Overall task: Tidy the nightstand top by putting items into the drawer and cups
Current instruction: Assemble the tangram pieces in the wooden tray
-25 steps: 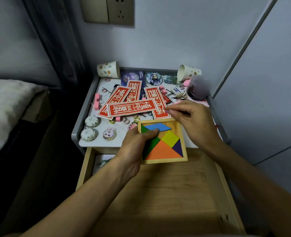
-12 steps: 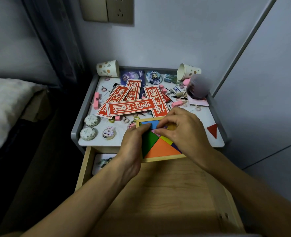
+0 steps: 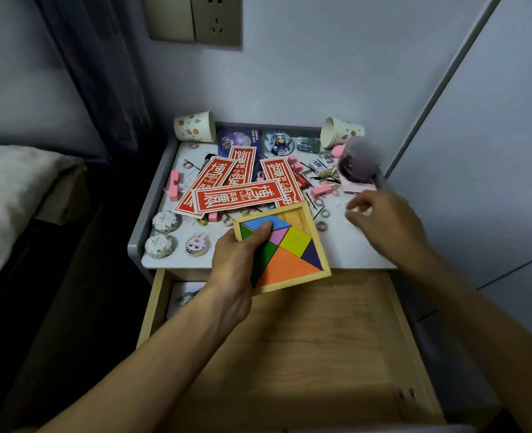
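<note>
Left hand (image 3: 236, 260) grips the tangram tray (image 3: 293, 245) at its 8 o'clock edge, thumb laid across the coloured pieces (image 3: 294, 242), presumably to keep them seated while the tilted tray overhangs the bench (image 3: 352, 254) front edge above the open drawer (image 3: 289, 354). Right hand (image 3: 383, 226), at 3 o'clock of the tray, hovers low over the bench with fingers (image 3: 354, 215) curled close; whether they pinch some small item cannot be told. Bare wood at the tray's 1 o'clock corner suggests a missing piece.

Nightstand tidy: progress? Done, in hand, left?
Done: drawer open, one item lying in its left corner. In hand: left hand grips the tangram tray, one slot empty; right hand reaches across the nightstand top. Left: red cards, badges, hair ties; both cups lie tipped.
</note>
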`<state>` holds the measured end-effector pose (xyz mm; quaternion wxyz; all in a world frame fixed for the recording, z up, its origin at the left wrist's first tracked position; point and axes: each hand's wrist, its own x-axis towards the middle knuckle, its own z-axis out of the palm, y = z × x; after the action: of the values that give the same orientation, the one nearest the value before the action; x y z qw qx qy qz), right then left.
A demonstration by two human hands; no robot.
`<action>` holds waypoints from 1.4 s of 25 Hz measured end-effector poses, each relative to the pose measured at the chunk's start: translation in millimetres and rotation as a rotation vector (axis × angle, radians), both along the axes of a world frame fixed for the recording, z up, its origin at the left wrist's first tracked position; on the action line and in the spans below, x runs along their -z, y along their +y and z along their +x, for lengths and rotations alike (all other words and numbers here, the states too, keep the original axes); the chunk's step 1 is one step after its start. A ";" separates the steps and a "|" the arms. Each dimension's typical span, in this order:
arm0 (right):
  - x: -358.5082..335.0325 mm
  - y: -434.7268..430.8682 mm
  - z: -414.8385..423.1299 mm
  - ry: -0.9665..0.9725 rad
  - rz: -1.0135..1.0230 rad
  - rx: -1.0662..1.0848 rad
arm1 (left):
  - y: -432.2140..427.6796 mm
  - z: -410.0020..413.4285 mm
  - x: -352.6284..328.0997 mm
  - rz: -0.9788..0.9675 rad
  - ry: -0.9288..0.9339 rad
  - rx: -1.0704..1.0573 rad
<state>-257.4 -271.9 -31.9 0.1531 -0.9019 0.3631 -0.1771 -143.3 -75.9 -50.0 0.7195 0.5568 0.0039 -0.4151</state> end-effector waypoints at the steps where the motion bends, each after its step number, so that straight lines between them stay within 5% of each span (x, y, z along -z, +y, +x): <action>1: 4.7 -13.3 -9.2 0.166 -0.051 0.056 | 0.7 0.7 -0.5 0.000 -0.005 -0.012; 4: 15.2 -35.9 -31.3 0.408 -0.062 0.109 | 1.4 1.5 -2.3 0.001 -0.006 -0.025; 15: 39.7 -4.8 -28.9 0.476 -0.110 0.022 | -3.2 -7.4 -2.1 0.024 0.029 0.052; 23: 47.2 6.4 -26.7 0.063 0.051 0.009 | -1.5 -7.5 -4.6 0.035 0.029 0.044; 27: 45.8 -5.1 -24.3 0.209 0.024 0.218 | -1.4 -7.0 -4.1 0.020 0.020 0.040; 35: 42.5 -14.3 -13.1 0.212 0.290 0.216 | -4.7 -6.7 0.0 0.036 -0.052 0.046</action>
<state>-270.6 -286.2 -74.3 0.2225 -0.8397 0.4935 -0.0423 -150.0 -80.6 -50.0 0.6994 0.5803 -0.0204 -0.4168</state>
